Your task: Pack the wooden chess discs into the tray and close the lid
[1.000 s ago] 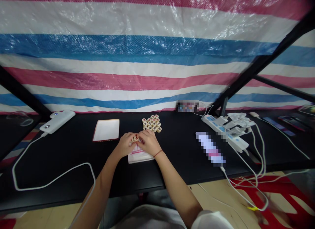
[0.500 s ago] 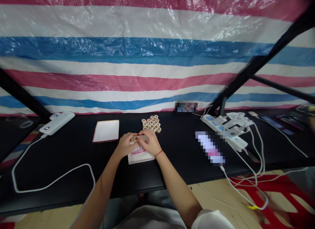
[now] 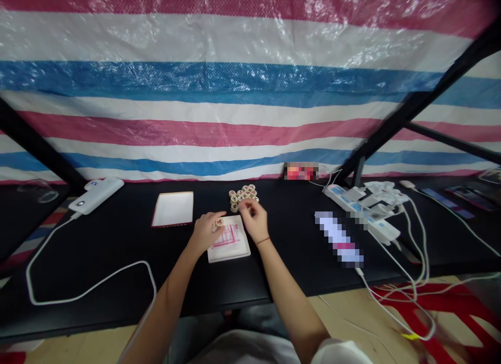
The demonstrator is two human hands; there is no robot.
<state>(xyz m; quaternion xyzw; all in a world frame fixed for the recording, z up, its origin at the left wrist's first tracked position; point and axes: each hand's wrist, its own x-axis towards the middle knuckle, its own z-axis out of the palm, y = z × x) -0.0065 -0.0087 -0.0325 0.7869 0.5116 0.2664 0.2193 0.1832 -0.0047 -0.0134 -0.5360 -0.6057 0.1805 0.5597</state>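
We list one left hand [image 3: 204,232], fingers closed on a round xiangqi piece [image 3: 219,223] just above a pink-ruled white card [image 3: 237,252], and one right hand [image 3: 253,218], curled (whether gripping a piece we cannot tell), just beside a heap of like pieces [image 3: 242,196].

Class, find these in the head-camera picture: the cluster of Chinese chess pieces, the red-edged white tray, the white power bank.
Cluster of Chinese chess pieces [image 3: 242,196]: head view, on a piece mid-cluster.
Red-edged white tray [image 3: 172,209]: head view, on its white middle.
White power bank [image 3: 96,195]: head view, on its top face.
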